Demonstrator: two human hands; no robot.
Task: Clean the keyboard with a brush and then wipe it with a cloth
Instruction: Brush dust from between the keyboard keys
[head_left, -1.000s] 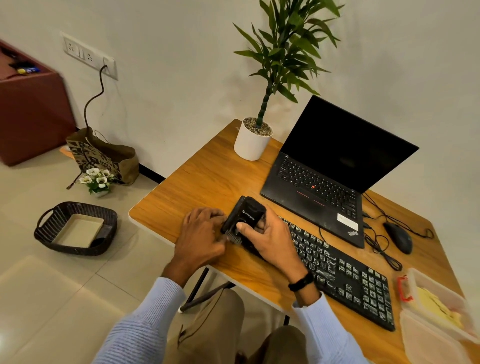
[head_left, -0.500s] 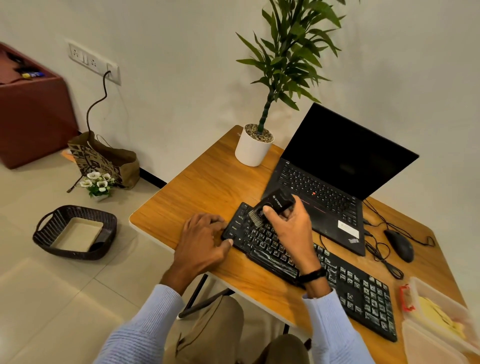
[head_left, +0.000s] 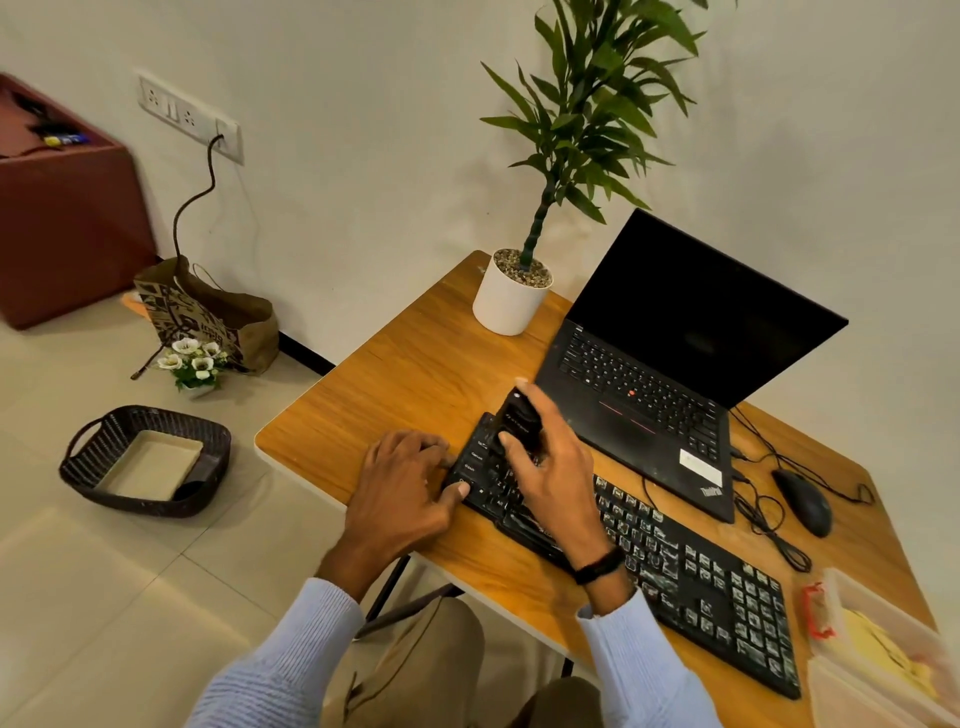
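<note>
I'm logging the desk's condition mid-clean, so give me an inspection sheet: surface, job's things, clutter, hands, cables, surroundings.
Surface: wooden desk, pale rim.
Job's things: black keyboard, pale marks on keys; brush over its left end; cloth not identifiable.
Clutter: open laptop, potted plant, mouse, plastic container at the right edge.
Hands: left hand rests against the keyboard's left end; right hand grips the brush.
Cables: tangled cables between laptop and mouse; cord hangs from the wall socket toward the paper bag.
Surroundings: basket, small flowers, brown cabinet on the floor.
</note>
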